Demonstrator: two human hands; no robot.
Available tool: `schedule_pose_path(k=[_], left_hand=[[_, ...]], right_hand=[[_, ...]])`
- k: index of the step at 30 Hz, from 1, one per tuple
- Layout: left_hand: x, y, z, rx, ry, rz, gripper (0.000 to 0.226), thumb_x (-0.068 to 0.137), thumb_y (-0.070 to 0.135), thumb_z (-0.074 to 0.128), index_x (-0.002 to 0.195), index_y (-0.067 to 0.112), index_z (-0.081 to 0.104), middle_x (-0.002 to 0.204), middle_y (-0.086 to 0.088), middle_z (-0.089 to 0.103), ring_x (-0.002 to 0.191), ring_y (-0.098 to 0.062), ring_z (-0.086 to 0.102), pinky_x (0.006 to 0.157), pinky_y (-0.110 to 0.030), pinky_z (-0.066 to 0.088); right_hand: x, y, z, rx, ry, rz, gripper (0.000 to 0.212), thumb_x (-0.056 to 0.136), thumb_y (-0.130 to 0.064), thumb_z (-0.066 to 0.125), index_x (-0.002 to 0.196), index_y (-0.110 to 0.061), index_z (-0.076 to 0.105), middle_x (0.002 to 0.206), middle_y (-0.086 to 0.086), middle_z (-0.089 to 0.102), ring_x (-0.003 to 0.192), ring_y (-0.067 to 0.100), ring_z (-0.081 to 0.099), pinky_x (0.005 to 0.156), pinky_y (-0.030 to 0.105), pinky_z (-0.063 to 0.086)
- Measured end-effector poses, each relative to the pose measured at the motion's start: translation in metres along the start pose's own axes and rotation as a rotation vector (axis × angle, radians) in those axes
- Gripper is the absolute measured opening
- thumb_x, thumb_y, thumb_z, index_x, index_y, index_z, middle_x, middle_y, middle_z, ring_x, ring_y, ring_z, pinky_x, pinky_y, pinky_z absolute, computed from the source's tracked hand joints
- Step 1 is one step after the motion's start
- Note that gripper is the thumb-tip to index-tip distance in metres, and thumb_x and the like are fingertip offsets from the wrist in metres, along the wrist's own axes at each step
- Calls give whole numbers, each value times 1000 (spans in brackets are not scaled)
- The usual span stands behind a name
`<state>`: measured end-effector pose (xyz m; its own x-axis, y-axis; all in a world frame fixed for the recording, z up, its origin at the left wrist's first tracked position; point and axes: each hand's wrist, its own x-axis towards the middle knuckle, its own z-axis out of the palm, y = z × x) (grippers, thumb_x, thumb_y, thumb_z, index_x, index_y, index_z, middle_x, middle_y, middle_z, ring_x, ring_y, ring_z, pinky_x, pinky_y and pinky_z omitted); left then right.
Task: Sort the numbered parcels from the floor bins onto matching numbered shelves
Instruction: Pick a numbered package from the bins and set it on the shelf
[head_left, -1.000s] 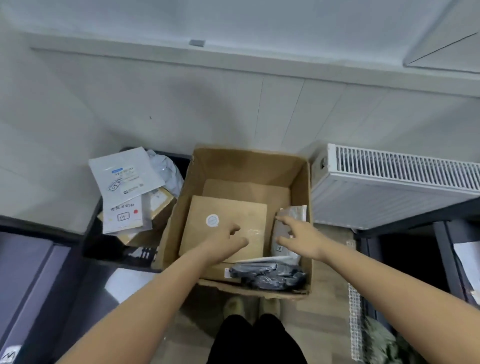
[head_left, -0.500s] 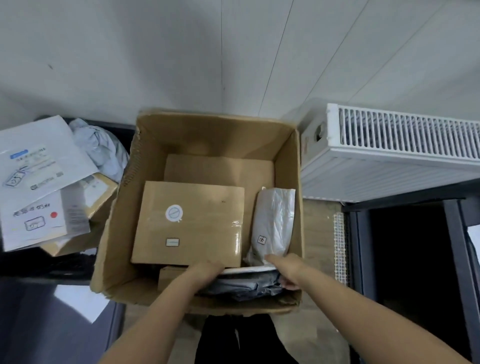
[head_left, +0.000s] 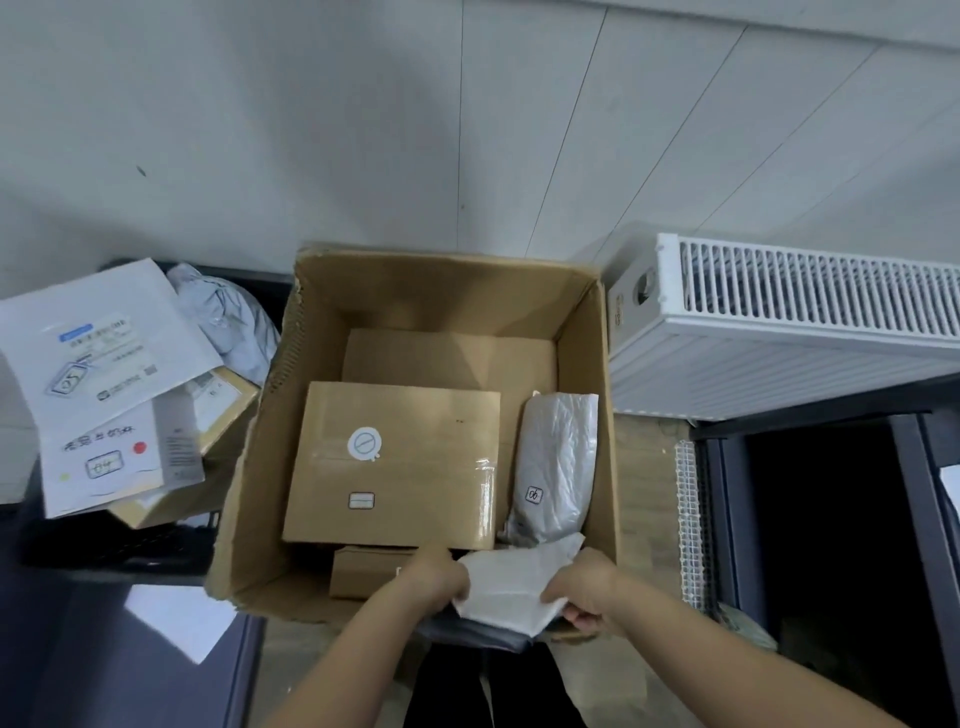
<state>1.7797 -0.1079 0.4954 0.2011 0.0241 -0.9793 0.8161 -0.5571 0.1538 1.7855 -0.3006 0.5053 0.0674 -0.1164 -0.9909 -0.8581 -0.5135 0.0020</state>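
An open cardboard bin (head_left: 260, 493) stands on the floor against the wall. Inside lie a flat brown box (head_left: 415, 441) with a round white sticker, a smaller brown box (head_left: 363, 571) under it, and a grey plastic mailer (head_left: 558, 462) with a small number label. At the bin's near edge my left hand (head_left: 439, 579) and my right hand (head_left: 584, 590) both grip a white soft parcel (head_left: 511, 587), lifted above a dark grey bag (head_left: 483, 631). The white parcel's number is hidden.
A black bin (head_left: 130, 545) at the left holds white envelopes (head_left: 98, 364), a brown box and a grey bag. A white radiator (head_left: 789, 332) stands at the right, with a dark shelf frame (head_left: 914, 509) below it. A white sheet (head_left: 176, 623) lies at lower left.
Both hands have drawn back to the bin's near edge, taken hold of the white parcel and raised it off the dark bag. The camera has moved closer.
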Motion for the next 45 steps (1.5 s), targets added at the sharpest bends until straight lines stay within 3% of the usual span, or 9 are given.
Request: schedule_pose_path(k=[3, 7, 12, 16, 19, 21, 25, 33, 45], left_hand=[[-20, -1, -11, -36, 30, 54, 49, 81, 0, 56, 130, 6, 51, 115, -15, 53, 109, -35, 56, 86, -37, 52], [-65, 3, -40, -113, -1, 103, 45, 88, -6, 48, 127, 12, 59, 125, -10, 48, 100, -22, 50, 63, -20, 51], [-154, 23, -88, -273, -3, 136, 19, 95, 12, 52, 106, -2, 59, 58, -8, 66, 61, -17, 63, 59, -23, 50], [-222, 24, -124, -529, -23, 322, 32, 76, 13, 37, 92, -1, 60, 78, -16, 73, 61, -30, 67, 55, -23, 39], [-269, 23, -142, -553, 46, 514, 71, 50, 25, 44, 110, -8, 64, 107, -23, 70, 82, -41, 68, 55, -25, 39], [-300, 27, -150, -484, 94, 583, 65, 61, 10, 38, 119, -5, 63, 115, -21, 68, 84, -40, 68, 53, -23, 42], [-346, 32, -169, -340, 284, 775, 29, 94, 0, 39, 113, -2, 62, 95, -7, 75, 62, -21, 70, 53, -19, 44], [-402, 20, -200, -386, 532, 948, 12, 92, 19, 64, 91, 8, 67, 44, 10, 43, 42, -7, 32, 43, -18, 27], [-419, -14, -214, -455, 667, 971, 21, 82, 25, 73, 94, 8, 69, 75, -1, 56, 61, -13, 46, 58, -23, 37]], right_hand=[[-22, -3, 1, 20, -13, -51, 18, 87, -4, 63, 98, -8, 49, 67, 8, 53, 37, 7, 49, 36, 14, 38], [-63, -12, -6, 122, -50, -225, 80, 87, -2, 61, 150, -27, 19, 118, 12, 56, 70, 17, 65, 49, 24, 53], [-144, -36, -22, 184, -188, -326, 33, 94, -14, 42, 120, 2, 58, 94, 13, 73, 74, 21, 72, 67, 33, 58], [-210, -52, -36, 288, -301, -427, 46, 87, -6, 28, 113, 9, 63, 97, 15, 74, 83, 26, 73, 65, 32, 58], [-261, -63, -45, 222, -308, -617, 49, 86, 7, 28, 125, 1, 57, 99, 5, 74, 87, 18, 73, 64, 27, 57], [-294, -70, -48, 136, -297, -745, 41, 91, 5, 35, 122, -5, 61, 92, 2, 75, 84, 12, 72, 67, 23, 56], [-341, -88, -50, 134, -205, -920, 24, 98, -15, 54, 117, -2, 61, 107, 9, 73, 92, 24, 73, 67, 27, 60], [-405, -111, -42, 85, -138, -1103, 27, 99, -23, 52, 112, -1, 62, 102, 11, 74, 66, 15, 72, 61, 24, 60], [-440, -126, -19, -97, -63, -1224, 24, 100, -23, 50, 107, -3, 63, 95, 10, 76, 65, 13, 71, 65, 25, 59]])
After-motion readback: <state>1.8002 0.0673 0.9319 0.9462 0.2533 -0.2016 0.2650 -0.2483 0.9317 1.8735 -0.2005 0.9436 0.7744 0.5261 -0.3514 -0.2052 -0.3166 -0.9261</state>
